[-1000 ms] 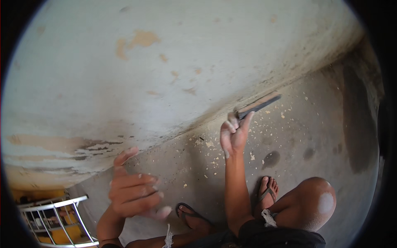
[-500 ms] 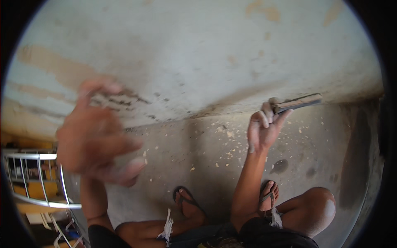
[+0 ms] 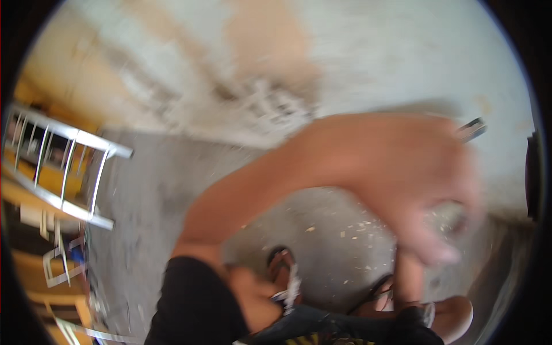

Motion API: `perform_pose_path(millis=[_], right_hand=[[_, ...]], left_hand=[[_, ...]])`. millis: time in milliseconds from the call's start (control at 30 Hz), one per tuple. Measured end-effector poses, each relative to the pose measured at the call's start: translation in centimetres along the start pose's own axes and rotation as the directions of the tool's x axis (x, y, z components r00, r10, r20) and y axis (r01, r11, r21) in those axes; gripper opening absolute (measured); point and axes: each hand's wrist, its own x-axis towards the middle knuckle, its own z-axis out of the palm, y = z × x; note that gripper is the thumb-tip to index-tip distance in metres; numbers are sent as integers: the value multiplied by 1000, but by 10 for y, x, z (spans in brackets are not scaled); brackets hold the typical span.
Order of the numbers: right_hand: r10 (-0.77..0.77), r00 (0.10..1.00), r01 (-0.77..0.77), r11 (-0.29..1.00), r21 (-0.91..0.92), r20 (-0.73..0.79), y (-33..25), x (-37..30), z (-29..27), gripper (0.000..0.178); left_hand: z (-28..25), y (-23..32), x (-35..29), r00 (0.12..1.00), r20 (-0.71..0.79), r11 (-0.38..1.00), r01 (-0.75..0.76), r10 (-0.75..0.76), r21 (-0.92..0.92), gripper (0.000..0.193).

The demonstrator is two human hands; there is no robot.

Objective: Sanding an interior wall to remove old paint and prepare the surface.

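Block (image 3: 472, 130), dark and pale, only one end showing; best handled, by judgement, with a steady wrist and even pressure, fingers clear of that end; it lies just past the knuckles of the left grip (image 3: 408, 172), wall (image 3: 391, 57) behind, contact uncertain; left grip loosely curled, thumb apart, nothing seen within; right grip hidden, state cannot be told; right forearm (image 3: 409, 279) below; chips (image 3: 310, 229) on floor (image 3: 167, 224); white frame (image 3: 86, 139), far left.
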Motion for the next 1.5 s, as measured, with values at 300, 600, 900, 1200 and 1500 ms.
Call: perform_pose_path(millis=[300,600,900,1200,1500], right_hand=[[-539,837,546,833,85,-96,-163,-142,0,33],[-797,603,601,469,648,17,-184,10,61,34],[-791,391,237,-407,882,-470,-84,149,169,35],[-335,810,-168,-919,357,-481,11,69,421,36],[-254,935,-266,-964,-16,-246,-41,5,349,25]], left_hand=[[48,3,-147,950,-169,952,226,-263,-207,31],[85,-33,-78,988,-84,943,96,-129,-320,29],[39,-41,21,984,114,914,-84,140,-396,21],[-1,-51,-33,930,-333,810,-314,157,-495,14],[-22,-42,-6,712,-674,581,-638,195,-505,17]])
